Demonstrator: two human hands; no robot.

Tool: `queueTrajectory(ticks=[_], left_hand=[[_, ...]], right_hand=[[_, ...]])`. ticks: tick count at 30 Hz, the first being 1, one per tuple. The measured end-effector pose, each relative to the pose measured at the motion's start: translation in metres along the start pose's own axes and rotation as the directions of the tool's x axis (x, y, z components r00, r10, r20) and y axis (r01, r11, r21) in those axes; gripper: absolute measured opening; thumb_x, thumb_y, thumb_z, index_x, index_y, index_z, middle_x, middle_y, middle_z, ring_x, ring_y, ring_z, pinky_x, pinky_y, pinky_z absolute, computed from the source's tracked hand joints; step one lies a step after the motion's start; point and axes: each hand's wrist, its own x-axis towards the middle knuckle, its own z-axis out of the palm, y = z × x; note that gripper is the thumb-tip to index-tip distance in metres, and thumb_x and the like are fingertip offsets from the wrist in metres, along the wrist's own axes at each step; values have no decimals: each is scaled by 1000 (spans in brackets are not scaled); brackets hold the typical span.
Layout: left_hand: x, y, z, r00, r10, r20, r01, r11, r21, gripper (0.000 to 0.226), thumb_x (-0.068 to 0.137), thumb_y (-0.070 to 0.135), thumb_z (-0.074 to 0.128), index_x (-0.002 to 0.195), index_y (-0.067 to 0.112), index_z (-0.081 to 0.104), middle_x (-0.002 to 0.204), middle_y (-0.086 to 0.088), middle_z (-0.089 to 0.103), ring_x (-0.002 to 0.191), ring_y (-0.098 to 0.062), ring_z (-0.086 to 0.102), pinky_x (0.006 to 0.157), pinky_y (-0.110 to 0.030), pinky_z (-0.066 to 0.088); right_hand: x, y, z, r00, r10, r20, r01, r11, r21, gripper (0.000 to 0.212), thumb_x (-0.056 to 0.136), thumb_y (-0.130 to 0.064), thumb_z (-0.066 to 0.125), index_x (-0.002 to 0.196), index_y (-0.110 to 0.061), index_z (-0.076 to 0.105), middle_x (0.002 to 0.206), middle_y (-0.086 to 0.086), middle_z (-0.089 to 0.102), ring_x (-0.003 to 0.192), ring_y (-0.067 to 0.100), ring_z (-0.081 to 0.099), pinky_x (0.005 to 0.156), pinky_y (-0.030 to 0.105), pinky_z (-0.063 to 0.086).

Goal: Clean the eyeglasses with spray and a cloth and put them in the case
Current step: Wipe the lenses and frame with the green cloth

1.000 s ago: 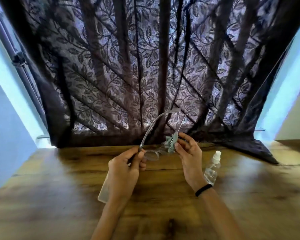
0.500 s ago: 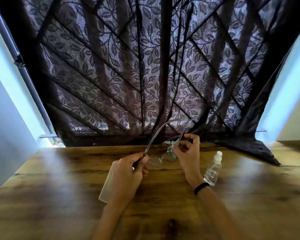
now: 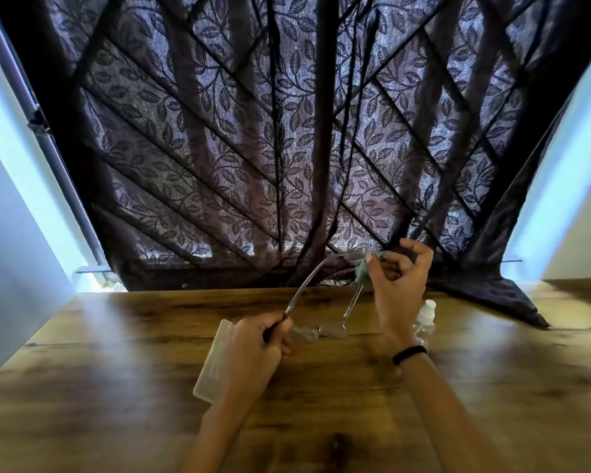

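Note:
The clear-framed eyeglasses (image 3: 321, 331) are held above the wooden table (image 3: 116, 387) with their temples pointing away from me. My left hand (image 3: 253, 353) pinches the frame at its left hinge. My right hand (image 3: 398, 288) holds a small grey-green cloth (image 3: 364, 269) wrapped around the far end of the right temple. A pale translucent case (image 3: 214, 363) lies flat on the table, partly hidden under my left hand. A small clear spray bottle (image 3: 425, 319) with a white cap stands just right of my right wrist.
A dark leaf-patterned curtain (image 3: 287, 148) hangs along the table's far edge, and its hem spills onto the table at the right (image 3: 492, 295). Pale walls stand at both sides.
My right hand has slid the cloth from the lens area up along the right temple to its tip. The camera has tilted upward. The left hand keeps its hold.

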Motion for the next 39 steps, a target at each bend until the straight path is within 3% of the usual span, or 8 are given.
queueTrajectory(ticks=[6, 10, 15, 20, 26, 31, 35, 39], left_hand=[[-1, 6, 1, 999, 11, 45, -9, 999, -42, 24, 86, 6, 58, 76, 27, 65, 53, 8, 62, 51, -2, 60, 55, -25, 56], [-1, 8, 3, 1000, 9, 18, -7, 994, -112, 32, 85, 4, 58, 76, 34, 64, 53, 9, 64, 52, -6, 62, 52, -21, 54], [-1, 8, 3, 998, 37, -60, -49, 977, -209, 35, 85, -1, 56, 78, 33, 64, 61, 12, 69, 53, -7, 62, 52, -20, 54], [0, 6, 6, 988, 45, -149, -81, 967, -243, 29, 83, 0, 57, 83, 28, 65, 62, 10, 69, 52, -8, 62, 53, -20, 54], [-1, 2, -1, 998, 39, -41, -46, 976, -211, 28, 86, 2, 55, 75, 25, 67, 62, 4, 68, 53, -11, 61, 52, -25, 53], [-1, -2, -3, 999, 45, -26, -48, 993, -111, 25, 86, 5, 56, 74, 25, 66, 56, 2, 65, 52, -8, 61, 50, -23, 52], [-2, -5, -2, 998, 68, -17, -69, 997, -34, 28, 85, 5, 59, 70, 27, 65, 54, 3, 63, 50, -4, 60, 50, -24, 53], [-2, -8, -1, 998, 70, -8, -70, 998, 9, 29, 85, 5, 59, 69, 29, 63, 53, 6, 62, 50, -2, 60, 50, -19, 51]], right_hand=[[-1, -4, -7, 983, -36, -178, 58, 991, 118, 47, 79, -1, 68, 107, -21, 37, 80, 6, 61, 61, 3, 58, 61, 15, 50], [-7, 2, -6, 991, -16, -134, 25, 997, 66, 44, 80, -2, 67, 107, -21, 38, 84, 11, 61, 61, 2, 58, 58, 13, 48], [-20, 18, -8, 995, 68, -67, -71, 997, -37, 42, 79, -10, 69, 108, -24, 41, 80, 0, 66, 70, 13, 66, 64, 27, 55], [-45, 28, -3, 989, 147, -16, -148, 986, -81, 43, 80, -7, 67, 113, -14, 40, 84, -6, 63, 69, -3, 64, 59, 12, 52], [-49, 29, -2, 979, 202, -23, -203, 977, -66, 49, 78, -7, 70, 115, -14, 39, 84, -5, 61, 75, 9, 63, 59, 17, 55], [-31, 18, -3, 989, 137, -58, -136, 991, 20, 52, 78, 1, 68, 116, -14, 37, 79, 7, 63, 61, 4, 63, 56, 16, 52], [-16, 17, -7, 992, 89, -89, -90, 996, -10, 54, 76, -10, 72, 109, -36, 39, 84, 14, 64, 73, 31, 65, 67, 44, 55], [-9, 11, -9, 996, -57, -63, 54, 997, -55, 54, 78, -3, 69, 118, -20, 37, 83, 11, 66, 70, 17, 64, 66, 24, 52]])
